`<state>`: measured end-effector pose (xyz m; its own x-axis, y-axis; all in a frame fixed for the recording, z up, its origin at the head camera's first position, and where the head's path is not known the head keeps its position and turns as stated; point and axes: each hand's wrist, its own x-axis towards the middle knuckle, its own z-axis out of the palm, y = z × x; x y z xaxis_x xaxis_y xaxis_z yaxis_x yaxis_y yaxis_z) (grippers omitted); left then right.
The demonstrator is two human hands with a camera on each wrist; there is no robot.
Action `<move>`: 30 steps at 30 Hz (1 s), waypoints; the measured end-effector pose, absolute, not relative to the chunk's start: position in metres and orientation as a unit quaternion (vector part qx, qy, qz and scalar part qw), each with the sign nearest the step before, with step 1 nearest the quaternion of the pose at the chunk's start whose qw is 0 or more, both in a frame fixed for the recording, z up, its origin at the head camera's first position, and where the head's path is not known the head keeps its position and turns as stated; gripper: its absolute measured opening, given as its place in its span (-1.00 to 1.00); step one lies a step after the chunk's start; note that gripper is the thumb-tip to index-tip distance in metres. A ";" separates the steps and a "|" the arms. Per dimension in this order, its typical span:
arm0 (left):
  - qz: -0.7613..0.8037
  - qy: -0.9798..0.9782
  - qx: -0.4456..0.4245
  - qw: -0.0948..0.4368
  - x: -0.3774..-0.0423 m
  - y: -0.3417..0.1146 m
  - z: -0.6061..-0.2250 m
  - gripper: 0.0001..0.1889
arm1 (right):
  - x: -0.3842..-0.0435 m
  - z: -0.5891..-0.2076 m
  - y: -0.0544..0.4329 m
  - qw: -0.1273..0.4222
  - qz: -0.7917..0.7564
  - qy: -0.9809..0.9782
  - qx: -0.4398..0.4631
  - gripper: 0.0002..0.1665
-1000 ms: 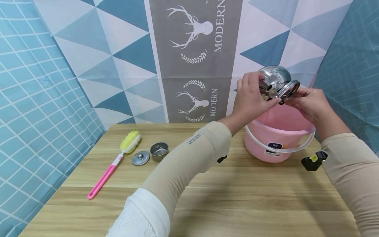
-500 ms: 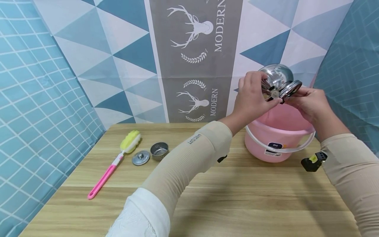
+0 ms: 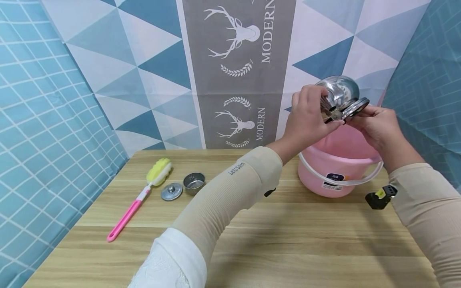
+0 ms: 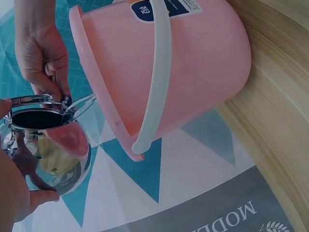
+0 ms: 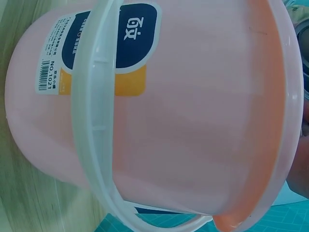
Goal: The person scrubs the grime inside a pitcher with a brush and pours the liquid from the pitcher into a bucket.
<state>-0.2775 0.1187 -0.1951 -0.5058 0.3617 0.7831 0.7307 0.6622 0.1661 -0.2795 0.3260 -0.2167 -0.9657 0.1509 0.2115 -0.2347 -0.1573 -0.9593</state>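
A shiny round metal teapot [image 3: 338,88] is held tilted above the pink bucket [image 3: 320,180]. My left hand [image 3: 306,110] grips one side of it, thumb low near the spout. On the other side, my right hand [image 3: 383,126] pinches it by the rim, the fingertips partly hidden behind the metal. The left wrist view shows the teapot's dark round mouth [image 4: 38,119], and a clear, water-like streak [image 4: 83,106] running from beside it to the bucket's rim. In the right wrist view the bucket wall [image 5: 203,111] covers most of the work.
On the wooden table [image 3: 252,248] at left lie a small metal lid [image 3: 171,192], a perforated strainer basket [image 3: 194,185] and a yellow-headed brush with a pink handle [image 3: 126,220]. The bucket's white handle [image 3: 371,174] hangs down in front. Patterned cloth walls [image 3: 151,80] surround the table.
Both hands have shifted the teapot slightly up and to the right, and its ring-shaped rim has turned a little. The bucket and the things at left have stayed put.
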 end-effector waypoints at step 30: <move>-0.192 -0.823 -0.369 0.388 -0.276 0.114 -0.189 -0.33 | -0.279 -0.212 0.318 0.157 0.792 -0.589 0.018 -0.57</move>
<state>-0.2764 0.1140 -0.1890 -0.4269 0.4578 0.7799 0.7556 0.6544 0.0295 -0.2789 0.3176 -0.2117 -0.9501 0.2278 0.2133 -0.2699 -0.2564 -0.9281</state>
